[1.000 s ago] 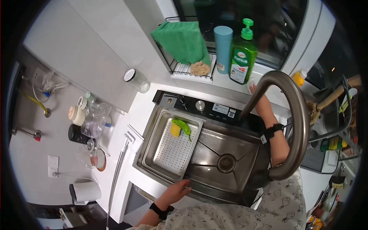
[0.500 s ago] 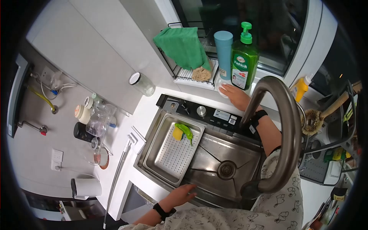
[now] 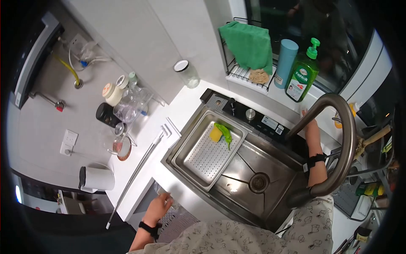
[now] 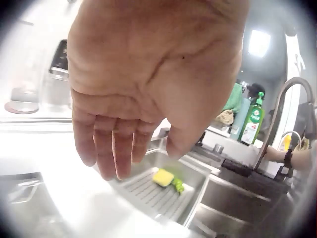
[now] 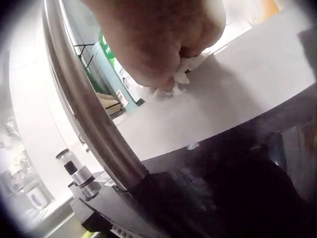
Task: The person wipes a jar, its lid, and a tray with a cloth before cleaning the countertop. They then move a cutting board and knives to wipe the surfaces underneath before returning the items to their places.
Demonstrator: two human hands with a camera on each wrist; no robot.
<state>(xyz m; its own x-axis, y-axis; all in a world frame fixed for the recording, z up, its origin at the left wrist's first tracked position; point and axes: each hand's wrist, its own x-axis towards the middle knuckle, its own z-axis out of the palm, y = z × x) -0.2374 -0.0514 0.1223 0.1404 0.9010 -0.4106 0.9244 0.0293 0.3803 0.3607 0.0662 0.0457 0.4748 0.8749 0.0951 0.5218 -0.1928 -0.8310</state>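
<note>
My right hand (image 3: 312, 129) is on the white windowsill behind the tap, right of the green dish soap bottle (image 3: 300, 80). In the right wrist view it grips a crumpled white tissue (image 5: 184, 74) and presses it on the sill. The tap's neck partly covers that hand in the head view. Near the counter's front edge hovers my left hand (image 3: 157, 208), holding nothing, its fingers relaxed. A perforated steel tray (image 3: 203, 163) sits in the left of the sink (image 3: 279, 169), with a yellow sponge (image 3: 215, 134) and a green pepper (image 3: 224, 134) in it.
The thick curved tap (image 3: 347, 144) arches over the sink's right side. A blue bottle (image 3: 286, 63) and a rack with a green cloth (image 3: 249, 44) stand on the sill. A glass jar (image 3: 188, 76) stands at the back corner. A dish brush (image 3: 372, 139) is at right.
My right hand slid the tissue left along the sill below the soap bottle, then back right. The left hand moved left, away from the sink's front edge. The head view has turned.
</note>
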